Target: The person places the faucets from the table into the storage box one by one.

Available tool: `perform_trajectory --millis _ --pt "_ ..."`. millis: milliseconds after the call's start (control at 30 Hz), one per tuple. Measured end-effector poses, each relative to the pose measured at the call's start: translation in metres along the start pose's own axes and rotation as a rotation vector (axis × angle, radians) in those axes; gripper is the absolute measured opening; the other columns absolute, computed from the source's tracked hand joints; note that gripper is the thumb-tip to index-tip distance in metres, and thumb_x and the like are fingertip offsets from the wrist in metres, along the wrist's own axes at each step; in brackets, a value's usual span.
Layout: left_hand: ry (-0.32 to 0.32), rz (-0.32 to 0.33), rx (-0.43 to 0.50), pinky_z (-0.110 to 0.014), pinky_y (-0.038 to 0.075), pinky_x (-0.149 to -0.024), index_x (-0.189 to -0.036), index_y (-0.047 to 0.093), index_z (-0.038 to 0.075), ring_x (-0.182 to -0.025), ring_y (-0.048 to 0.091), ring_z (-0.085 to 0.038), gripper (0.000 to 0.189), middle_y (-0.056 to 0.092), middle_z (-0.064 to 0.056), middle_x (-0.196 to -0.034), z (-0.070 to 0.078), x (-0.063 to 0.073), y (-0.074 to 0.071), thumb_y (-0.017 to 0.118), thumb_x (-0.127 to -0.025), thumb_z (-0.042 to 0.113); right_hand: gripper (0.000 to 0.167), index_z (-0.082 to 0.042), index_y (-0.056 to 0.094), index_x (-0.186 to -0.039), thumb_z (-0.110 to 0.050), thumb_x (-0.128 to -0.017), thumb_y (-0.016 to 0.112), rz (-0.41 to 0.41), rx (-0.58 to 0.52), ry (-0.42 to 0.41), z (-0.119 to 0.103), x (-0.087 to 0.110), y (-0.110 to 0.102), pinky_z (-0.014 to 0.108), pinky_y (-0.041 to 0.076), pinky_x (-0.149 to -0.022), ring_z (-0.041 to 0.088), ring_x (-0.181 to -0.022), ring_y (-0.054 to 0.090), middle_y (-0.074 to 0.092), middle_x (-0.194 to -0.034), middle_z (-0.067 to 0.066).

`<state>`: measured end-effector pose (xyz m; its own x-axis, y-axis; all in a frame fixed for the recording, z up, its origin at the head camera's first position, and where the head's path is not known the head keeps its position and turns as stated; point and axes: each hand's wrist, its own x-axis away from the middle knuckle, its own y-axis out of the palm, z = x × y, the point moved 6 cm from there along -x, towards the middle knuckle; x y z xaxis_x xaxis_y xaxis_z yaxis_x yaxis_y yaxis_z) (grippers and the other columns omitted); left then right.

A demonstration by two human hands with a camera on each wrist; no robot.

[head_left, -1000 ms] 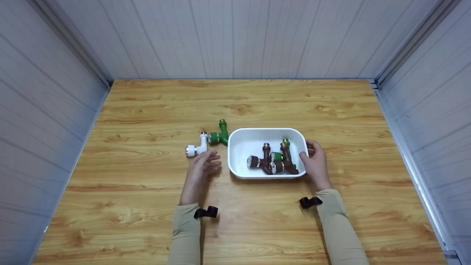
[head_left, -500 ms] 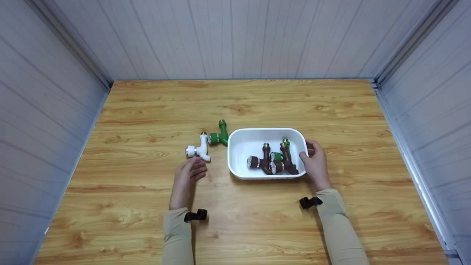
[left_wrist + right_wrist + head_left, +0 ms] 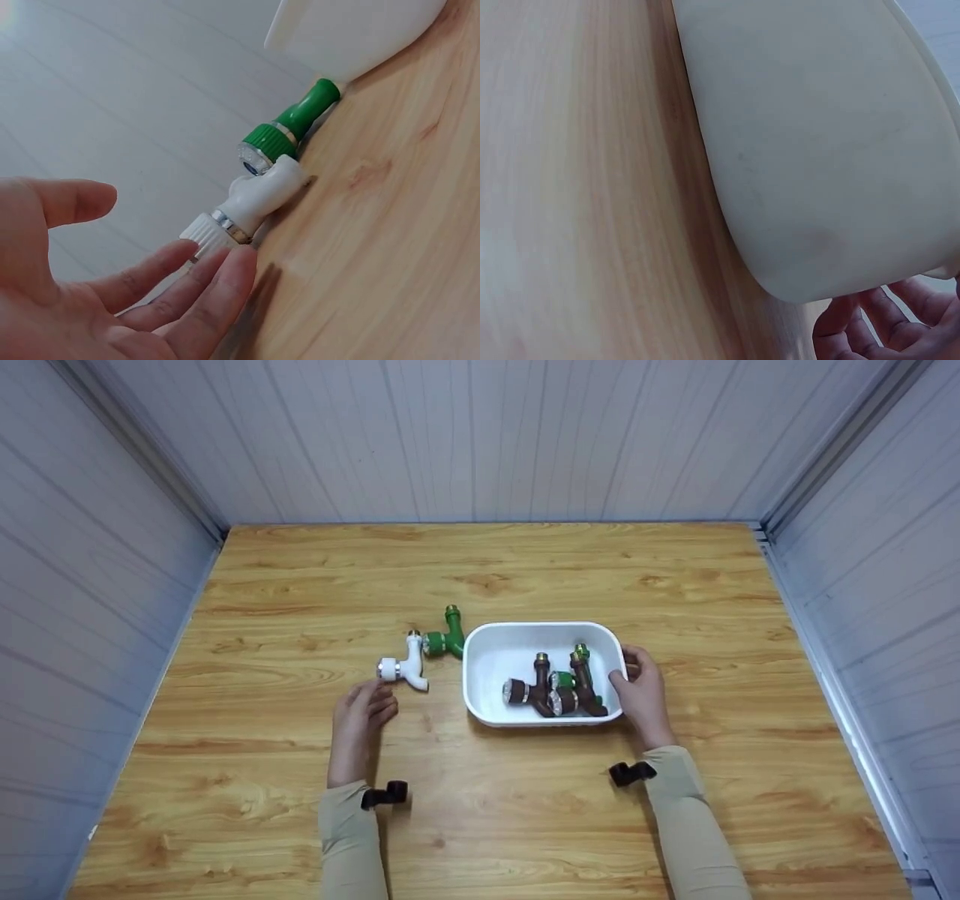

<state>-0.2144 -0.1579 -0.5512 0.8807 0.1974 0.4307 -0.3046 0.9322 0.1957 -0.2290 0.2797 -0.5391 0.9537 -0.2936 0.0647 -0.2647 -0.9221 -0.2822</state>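
Note:
A white plastic tap (image 3: 412, 666) lies on the table, its ribbed knob pointing left. My left hand (image 3: 358, 718) is just in front of that knob; in the left wrist view the fingers are loosely extended, thumb apart, beside the white knob (image 3: 210, 234). Whether the fingertips touch it, I cannot tell. Behind the white tap lies a green tap (image 3: 452, 637), close to the left wall of a white tub (image 3: 480, 634). My right hand (image 3: 643, 694) holds the tub's right end, thumb over the rim and fingers outside. The right wrist view shows the tub's outer wall (image 3: 817, 150).
Inside the tub lie two brown taps (image 3: 540, 688) and a partly covered green tap (image 3: 564, 679), toward the right and front. Wood-grain table (image 3: 480, 825) surrounds everything. Pale panel walls (image 3: 450, 442) rise at the back and sides.
My left hand has moved left and slightly toward me, from the white tap's spout to its knob, uncovering the spout. The right hand and the tub stay in place.

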Motion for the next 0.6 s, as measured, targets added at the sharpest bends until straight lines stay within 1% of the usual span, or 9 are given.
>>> perform_trajectory --millis 67,200,267,333,500,600 --pt "-0.003 0.023 -0.016 -0.039 0.05 -0.094 -0.124 0.049 -0.009 -0.105 0.056 -0.034 0.043 0.051 -0.027 -0.121 0.002 -0.002 -0.002 0.054 -0.098 0.023 0.043 0.004 0.05 -0.129 0.007 -0.086 0.054 -0.002 0.004 0.005 0.001 0.0 0.0 0.029 0.051 -0.082 0.029 -0.103 0.054 0.056 -0.118 0.021" --pt "0.01 0.067 -0.038 -0.039 0.049 -0.095 -0.124 0.048 -0.008 -0.104 0.057 -0.033 0.04 0.049 -0.023 -0.122 0.005 -0.006 -0.002 0.058 -0.096 0.02 0.043 0.004 0.051 -0.129 0.005 -0.087 0.055 -0.003 0.008 0.003 0.002 0.0 0.0 0.027 0.05 -0.08 0.03 -0.103 0.055 0.056 -0.119 0.021" --pt "0.009 0.092 -0.047 -0.039 0.05 -0.094 -0.123 0.048 -0.006 -0.104 0.057 -0.033 0.039 0.049 -0.02 -0.122 0.005 -0.008 -0.002 0.059 -0.095 0.019 0.043 0.004 0.05 -0.13 0.004 -0.087 0.055 -0.006 0.013 0.007 0.003 -0.001 0.001 0.027 0.05 -0.081 0.03 -0.104 0.055 0.056 -0.12 0.021" --pt "0.002 0.109 -0.058 -0.037 0.05 -0.093 -0.123 0.048 -0.005 -0.105 0.056 -0.033 0.039 0.049 -0.018 -0.122 0.004 -0.009 -0.003 0.06 -0.095 0.019 0.043 0.004 0.05 -0.13 0.004 -0.087 0.055 -0.009 0.015 0.012 0.003 -0.001 0.001 0.03 0.05 -0.084 0.03 -0.105 0.054 0.056 -0.12 0.021" --pt "-0.012 0.106 -0.066 -0.035 0.051 -0.092 -0.125 0.047 -0.004 -0.109 0.055 -0.033 0.04 0.048 -0.018 -0.124 0.006 -0.01 -0.003 0.059 -0.095 0.019 0.044 0.003 0.049 -0.131 0.003 -0.088 0.055 -0.008 0.032 0.029 0.004 -0.001 0.001 0.038 0.049 -0.09 0.029 -0.107 0.054 0.055 -0.121 0.02" --pt "-0.016 0.104 -0.075 -0.033 0.051 -0.092 -0.126 0.046 -0.004 -0.109 0.054 -0.032 0.041 0.048 -0.016 -0.122 0.008 -0.012 -0.004 0.058 -0.096 0.02 0.044 0.002 0.049 -0.131 0.004 -0.087 0.055 -0.001 0.03 0.025 0.004 -0.001 0.0 0.038 0.049 -0.09 0.029 -0.106 0.054 0.055 -0.12 0.019"
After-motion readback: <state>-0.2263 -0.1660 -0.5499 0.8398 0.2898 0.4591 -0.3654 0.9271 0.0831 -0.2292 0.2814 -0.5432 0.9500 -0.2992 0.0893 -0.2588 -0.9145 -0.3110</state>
